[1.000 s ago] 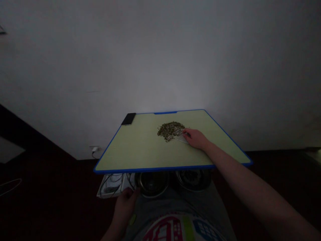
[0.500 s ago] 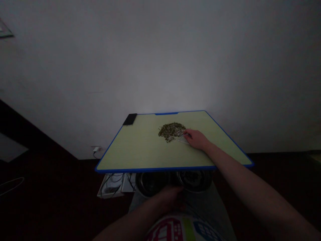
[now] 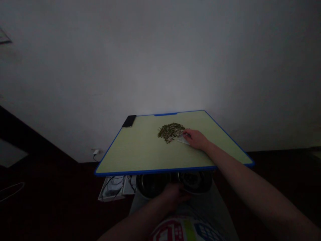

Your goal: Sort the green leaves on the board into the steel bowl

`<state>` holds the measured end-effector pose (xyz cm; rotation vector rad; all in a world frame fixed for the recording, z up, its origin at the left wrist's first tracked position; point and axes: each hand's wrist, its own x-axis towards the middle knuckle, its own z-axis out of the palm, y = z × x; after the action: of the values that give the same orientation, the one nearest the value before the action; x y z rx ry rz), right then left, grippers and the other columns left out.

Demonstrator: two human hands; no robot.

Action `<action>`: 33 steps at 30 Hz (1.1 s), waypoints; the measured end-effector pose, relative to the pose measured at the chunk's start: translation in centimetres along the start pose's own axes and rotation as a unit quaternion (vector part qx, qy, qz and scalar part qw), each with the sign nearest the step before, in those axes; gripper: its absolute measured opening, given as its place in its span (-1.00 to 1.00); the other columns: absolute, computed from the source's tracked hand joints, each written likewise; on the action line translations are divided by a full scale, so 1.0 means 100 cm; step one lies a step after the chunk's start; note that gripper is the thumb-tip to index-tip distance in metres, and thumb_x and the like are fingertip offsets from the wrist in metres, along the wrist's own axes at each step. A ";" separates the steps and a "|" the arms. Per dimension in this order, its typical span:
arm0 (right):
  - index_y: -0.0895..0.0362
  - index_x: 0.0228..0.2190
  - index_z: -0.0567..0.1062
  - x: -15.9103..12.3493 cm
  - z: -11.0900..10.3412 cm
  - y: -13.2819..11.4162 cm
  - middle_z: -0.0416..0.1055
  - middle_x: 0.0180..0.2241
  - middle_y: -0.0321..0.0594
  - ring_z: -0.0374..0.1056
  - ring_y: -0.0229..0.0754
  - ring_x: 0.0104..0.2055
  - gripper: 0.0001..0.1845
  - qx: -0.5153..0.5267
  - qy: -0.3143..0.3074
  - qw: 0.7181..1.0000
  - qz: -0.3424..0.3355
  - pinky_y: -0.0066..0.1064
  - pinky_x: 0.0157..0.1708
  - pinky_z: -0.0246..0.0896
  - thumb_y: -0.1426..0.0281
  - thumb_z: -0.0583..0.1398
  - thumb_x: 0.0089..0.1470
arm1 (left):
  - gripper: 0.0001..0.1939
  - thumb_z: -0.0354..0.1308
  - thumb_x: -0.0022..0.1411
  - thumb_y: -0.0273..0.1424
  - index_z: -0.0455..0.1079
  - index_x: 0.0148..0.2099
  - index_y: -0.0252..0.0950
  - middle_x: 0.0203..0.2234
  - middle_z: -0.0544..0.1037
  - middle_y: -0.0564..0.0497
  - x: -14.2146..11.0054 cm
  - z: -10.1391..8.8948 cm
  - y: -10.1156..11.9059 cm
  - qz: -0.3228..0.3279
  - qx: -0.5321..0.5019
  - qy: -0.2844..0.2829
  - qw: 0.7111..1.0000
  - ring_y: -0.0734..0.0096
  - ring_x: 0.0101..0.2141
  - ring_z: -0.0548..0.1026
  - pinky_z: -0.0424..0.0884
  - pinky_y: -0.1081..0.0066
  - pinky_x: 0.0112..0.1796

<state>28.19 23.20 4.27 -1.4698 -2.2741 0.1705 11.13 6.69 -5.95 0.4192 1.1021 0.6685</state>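
Observation:
A pile of small greenish-brown and pale grains lies spread on the pale tabletop with a blue rim. My right hand rests at the pile's right edge, its fingers closed on a thin translucent flat piece. That piece lies low against the surface, touching or almost touching the grains. Below the table's near edge, my left hand is over my lap, beside a dark metal bowl and close to a second metal bowl. Its fingers are in shadow; whether they grip the second bowl's rim is unclear.
A black phone lies at the table's far left corner. Behind the table rises a white wall, with a plugged-in charger at lower left. Under the table's left side sits a white box with cables.
My left hand has swung right from beside the left bowl to between the two bowls, near the right one. My right hand and the grain pile have hardly moved.

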 end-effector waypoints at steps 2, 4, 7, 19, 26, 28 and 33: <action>0.11 -0.18 0.49 0.000 -0.001 -0.001 0.53 -0.29 -0.16 0.39 -0.16 -0.27 -0.76 0.006 0.008 1.000 0.000 -0.42 -0.28 0.13 0.36 0.07 0.20 | -0.75 0.11 0.27 -0.37 0.39 -0.03 -0.35 -0.17 0.57 -0.07 -0.010 -0.002 0.005 0.007 -0.006 0.007 1.000 0.33 -0.27 0.55 0.50 0.23 -0.23; 0.12 -0.18 0.49 0.000 -0.001 -0.002 0.53 -0.28 -0.15 0.39 -0.15 -0.26 -0.76 0.010 0.017 1.000 0.004 -0.42 -0.27 0.14 0.36 0.06 0.20 | -0.75 0.09 0.19 -0.52 0.41 -0.07 -0.44 -0.24 0.60 -0.15 -0.025 -0.005 0.010 0.017 -0.013 0.014 1.000 0.31 -0.34 0.58 0.49 0.29 -0.27; 0.12 -0.17 0.49 0.000 -0.002 -0.003 0.54 -0.27 -0.14 0.40 -0.15 -0.28 -0.76 0.001 0.024 0.999 0.021 -0.41 -0.27 0.15 0.36 0.07 0.19 | -0.77 0.11 0.11 -0.56 0.45 -0.15 -0.46 -0.31 0.64 -0.17 -0.055 -0.008 0.017 0.024 -0.029 0.012 0.999 0.27 -0.35 0.60 0.50 0.29 -0.29; 0.10 -0.09 0.50 0.008 0.003 -0.006 0.53 -0.14 -0.13 0.42 -0.11 -0.15 -0.69 -0.034 0.028 0.999 0.013 -0.37 -0.14 0.21 0.32 0.05 0.23 | -0.81 0.29 0.02 -0.42 0.49 -0.25 -0.30 -0.30 0.69 -0.12 -0.114 -0.025 0.005 0.055 -0.162 0.052 0.984 0.15 -0.25 0.63 0.51 0.27 -0.23; 0.09 -0.08 0.52 0.013 0.005 -0.006 0.52 -0.09 -0.13 0.41 -0.11 -0.09 -0.68 -0.016 0.019 1.000 -0.012 -0.34 -0.07 0.22 0.35 0.05 0.23 | -0.77 0.35 -0.02 -0.32 0.50 -0.26 -0.25 -0.27 0.69 -0.08 -0.115 -0.024 -0.002 0.095 -0.145 0.071 0.982 0.06 -0.15 0.60 0.51 0.19 -0.16; 0.11 -0.07 0.51 0.011 0.004 -0.007 0.52 -0.10 -0.12 0.41 -0.10 -0.09 -0.68 -0.013 0.018 1.000 -0.013 -0.33 -0.07 0.22 0.36 0.05 0.22 | -0.72 0.38 -0.06 -0.30 0.51 -0.25 -0.24 -0.26 0.70 -0.06 -0.115 -0.023 -0.002 0.095 -0.140 0.073 0.983 0.05 -0.13 0.59 0.51 0.20 -0.16; 0.13 -0.08 0.51 0.008 0.002 -0.007 0.53 -0.13 -0.11 0.42 -0.11 -0.12 -0.69 -0.009 0.013 1.000 -0.013 -0.34 -0.10 0.22 0.38 0.06 0.21 | -0.66 0.42 -0.11 -0.27 0.49 -0.25 -0.24 -0.25 0.70 -0.04 -0.115 -0.023 -0.004 0.100 -0.141 0.065 0.983 0.07 -0.13 0.60 0.53 0.23 -0.18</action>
<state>27.21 23.60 4.52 -1.4437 -2.2787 0.1229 5.83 -1.45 0.68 0.2466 1.0765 1.0260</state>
